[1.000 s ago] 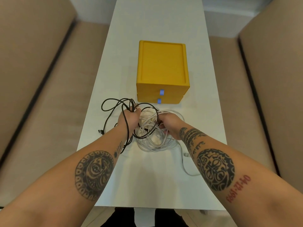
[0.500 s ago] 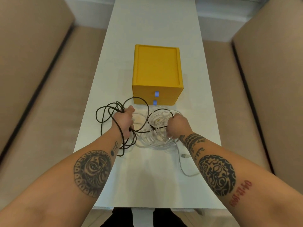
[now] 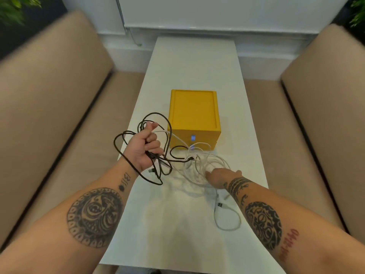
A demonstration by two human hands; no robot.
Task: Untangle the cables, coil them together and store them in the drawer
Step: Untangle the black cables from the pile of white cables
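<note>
My left hand (image 3: 145, 148) is raised above the table and grips a bundle of black cable (image 3: 138, 133), whose loops hang around my wrist. One black strand and a white strand still run from that hand into the white cable (image 3: 199, 167) heap on the table. My right hand (image 3: 219, 177) lies low on the near right side of the white heap with its fingers stretched into the coils. A white plug end (image 3: 219, 205) trails toward me. The yellow drawer box (image 3: 193, 113) stands behind the cables with both drawers closed.
The narrow white table (image 3: 197, 66) runs away from me between two beige sofa seats (image 3: 59, 115) (image 3: 316, 115). A white wall base closes the far end. Green leaves show in the top corners.
My left hand has lifted the black cable up and to the left, away from the white heap. My right hand has dropped onto the white coils and straightened out. The camera has tilted up.
</note>
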